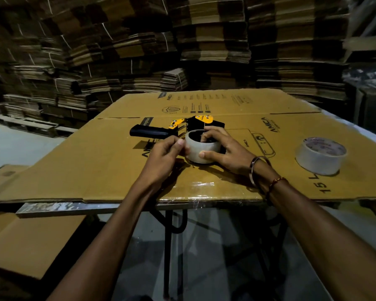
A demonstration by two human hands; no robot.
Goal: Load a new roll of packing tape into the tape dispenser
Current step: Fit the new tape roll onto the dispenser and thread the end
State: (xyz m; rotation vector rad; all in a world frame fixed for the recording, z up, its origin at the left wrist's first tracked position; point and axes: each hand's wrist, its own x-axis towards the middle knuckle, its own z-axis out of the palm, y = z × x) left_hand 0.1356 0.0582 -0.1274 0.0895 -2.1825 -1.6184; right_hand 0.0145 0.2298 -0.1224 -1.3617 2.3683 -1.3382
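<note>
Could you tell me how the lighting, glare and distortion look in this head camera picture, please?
Head view: dim overall, with the cardboard sheet on the table lit warmly; glare glints off a clear tape strip near its front edge; both hands cast short shadows around the tape roll; wide-angle bending curves the stacked cardboard behind, which is slightly blurred.

left hand [164,152]: fingers pinched | right hand [223,148]: fingers spread, curled down | forearms extended

head view | looks forward-down (steeply) | close over cardboard-covered table [96,170]
</note>
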